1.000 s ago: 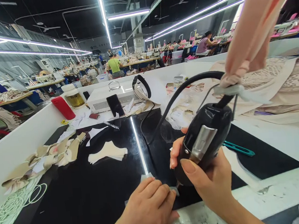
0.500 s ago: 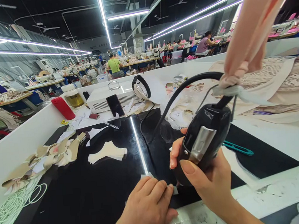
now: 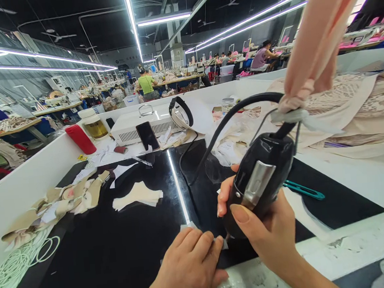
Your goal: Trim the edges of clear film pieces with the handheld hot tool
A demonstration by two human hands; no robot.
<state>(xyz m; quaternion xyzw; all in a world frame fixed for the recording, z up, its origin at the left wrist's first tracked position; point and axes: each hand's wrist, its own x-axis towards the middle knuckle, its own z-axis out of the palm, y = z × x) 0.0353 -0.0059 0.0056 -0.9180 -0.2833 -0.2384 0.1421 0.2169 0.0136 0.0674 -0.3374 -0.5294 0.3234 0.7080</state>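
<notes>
My right hand (image 3: pixel 266 227) is closed around a black corded hand tool (image 3: pixel 264 169) with a silver lever on its side. The tool hangs from a pink fabric band (image 3: pixel 318 48) tied near its top, and its lower end points down at the black mat (image 3: pixel 121 253). My left hand (image 3: pixel 192 260) lies palm down at the mat's front edge, fingers flat and close together. Under and around its fingertips show small bits of a pale piece (image 3: pixel 189 225); the rest is hidden beneath the hand. The tool's tip is mostly hidden, close to the left fingertips.
Pale cut pieces (image 3: pixel 138 195) lie on the mat, left of a bright light streak. A teal cutter-like tool (image 3: pixel 305 189) lies right. Behind stand a white vented box (image 3: pixel 146 125), a phone (image 3: pixel 147 135) and a jar (image 3: pixel 95 127). Green cord (image 3: pixel 17 267) is coiled left; fabric (image 3: pixel 360 111) is piled right.
The tool and my right hand have shifted very slightly left. My left hand stays pressed down in the same place.
</notes>
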